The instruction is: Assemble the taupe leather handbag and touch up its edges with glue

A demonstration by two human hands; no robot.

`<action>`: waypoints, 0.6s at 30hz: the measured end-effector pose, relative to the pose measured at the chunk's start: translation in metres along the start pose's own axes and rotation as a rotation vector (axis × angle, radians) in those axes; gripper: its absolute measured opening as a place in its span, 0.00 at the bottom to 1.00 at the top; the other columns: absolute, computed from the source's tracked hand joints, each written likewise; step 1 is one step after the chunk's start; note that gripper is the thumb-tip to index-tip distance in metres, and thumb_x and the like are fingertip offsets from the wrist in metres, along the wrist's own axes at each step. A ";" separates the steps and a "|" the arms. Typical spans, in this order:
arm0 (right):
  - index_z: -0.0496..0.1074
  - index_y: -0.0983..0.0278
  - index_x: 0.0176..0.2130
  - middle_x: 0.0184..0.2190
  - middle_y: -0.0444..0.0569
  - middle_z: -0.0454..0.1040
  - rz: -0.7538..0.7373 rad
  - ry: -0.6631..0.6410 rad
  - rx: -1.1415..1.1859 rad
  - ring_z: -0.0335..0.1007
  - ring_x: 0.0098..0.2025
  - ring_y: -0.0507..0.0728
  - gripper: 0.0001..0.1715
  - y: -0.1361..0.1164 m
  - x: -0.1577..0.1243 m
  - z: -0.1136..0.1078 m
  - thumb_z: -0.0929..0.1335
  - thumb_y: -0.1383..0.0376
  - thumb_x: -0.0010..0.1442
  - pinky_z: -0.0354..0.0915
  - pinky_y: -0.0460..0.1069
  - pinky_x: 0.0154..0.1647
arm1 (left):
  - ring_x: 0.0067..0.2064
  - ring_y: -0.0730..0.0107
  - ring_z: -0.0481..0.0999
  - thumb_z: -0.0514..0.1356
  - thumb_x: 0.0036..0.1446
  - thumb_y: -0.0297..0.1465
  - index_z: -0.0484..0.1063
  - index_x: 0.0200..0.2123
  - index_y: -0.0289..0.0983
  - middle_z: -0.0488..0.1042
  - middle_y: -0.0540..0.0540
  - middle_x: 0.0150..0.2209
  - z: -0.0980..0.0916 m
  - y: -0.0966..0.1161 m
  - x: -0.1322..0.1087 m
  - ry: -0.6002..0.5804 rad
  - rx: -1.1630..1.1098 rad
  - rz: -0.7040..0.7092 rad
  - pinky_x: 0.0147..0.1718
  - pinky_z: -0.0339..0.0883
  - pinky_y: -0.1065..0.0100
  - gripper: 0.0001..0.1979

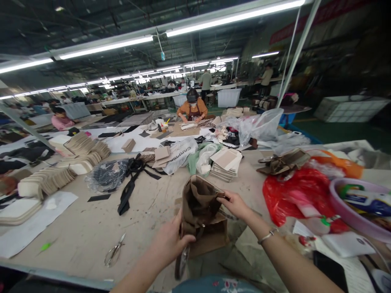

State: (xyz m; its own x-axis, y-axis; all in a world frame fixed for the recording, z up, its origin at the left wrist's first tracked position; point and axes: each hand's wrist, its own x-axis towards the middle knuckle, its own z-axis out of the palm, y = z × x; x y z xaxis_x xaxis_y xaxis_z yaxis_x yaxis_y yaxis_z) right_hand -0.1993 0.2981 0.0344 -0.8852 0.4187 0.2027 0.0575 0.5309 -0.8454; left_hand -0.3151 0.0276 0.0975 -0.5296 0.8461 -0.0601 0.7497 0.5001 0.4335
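Note:
A brown fabric bag [203, 199] stands on the table in front of me, its mouth facing up and toward me so the lining shows. My left hand [171, 236] grips its left side, with the thumb over the near edge and the fingers behind the panel. At the upper right rim, my right hand [233, 203] pinches the edge of the opening. Below the bag's mouth lies a flat brown piece [210, 240]; I cannot tell whether it belongs to the bag. Metal scissors [114, 250] rest on the table left of my left hand.
Stacked beige panels [226, 162] lie beyond the bag, beside a white plastic bag [181, 154]. Black straps [130, 187] lie left. On the right are a red plastic bag [290, 195], a purple basin [336, 195] and a phone [330, 270]. A co-worker [193, 108] sits opposite.

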 end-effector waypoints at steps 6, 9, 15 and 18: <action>0.75 0.63 0.42 0.39 0.48 0.78 -0.056 -0.109 0.040 0.72 0.42 0.58 0.14 0.004 0.017 0.001 0.65 0.60 0.59 0.67 0.52 0.47 | 0.58 0.51 0.67 0.59 0.56 0.43 0.56 0.63 0.39 0.66 0.36 0.58 -0.034 0.002 0.008 0.272 0.021 0.169 0.56 0.64 0.53 0.34; 0.75 0.64 0.41 0.39 0.47 0.78 -0.093 -0.139 0.033 0.73 0.41 0.57 0.13 0.003 0.023 -0.002 0.65 0.61 0.59 0.67 0.52 0.46 | 0.56 0.55 0.68 0.59 0.58 0.40 0.67 0.55 0.40 0.71 0.38 0.53 -0.055 0.006 0.044 0.267 0.037 0.426 0.56 0.63 0.54 0.23; 0.75 0.63 0.43 0.41 0.49 0.78 -0.149 -0.189 -0.023 0.72 0.43 0.57 0.13 0.002 0.034 -0.009 0.65 0.63 0.60 0.66 0.52 0.48 | 0.52 0.56 0.68 0.64 0.53 0.41 0.71 0.50 0.37 0.73 0.40 0.50 -0.055 0.019 0.115 -0.016 0.164 0.739 0.54 0.61 0.56 0.23; 0.75 0.63 0.42 0.39 0.48 0.78 -0.127 -0.180 -0.034 0.72 0.42 0.58 0.12 0.003 0.035 -0.009 0.65 0.64 0.59 0.66 0.52 0.47 | 0.49 0.57 0.69 0.63 0.54 0.40 0.71 0.50 0.36 0.74 0.40 0.47 -0.047 0.021 0.131 -0.074 0.194 0.802 0.52 0.61 0.58 0.22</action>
State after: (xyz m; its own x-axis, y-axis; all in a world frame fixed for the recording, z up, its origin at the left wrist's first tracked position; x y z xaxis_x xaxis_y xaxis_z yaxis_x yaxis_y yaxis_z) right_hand -0.2259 0.3211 0.0440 -0.9544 0.2103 0.2121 -0.0467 0.5964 -0.8013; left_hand -0.3870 0.1407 0.1409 0.2178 0.9660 0.1393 0.9474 -0.2436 0.2078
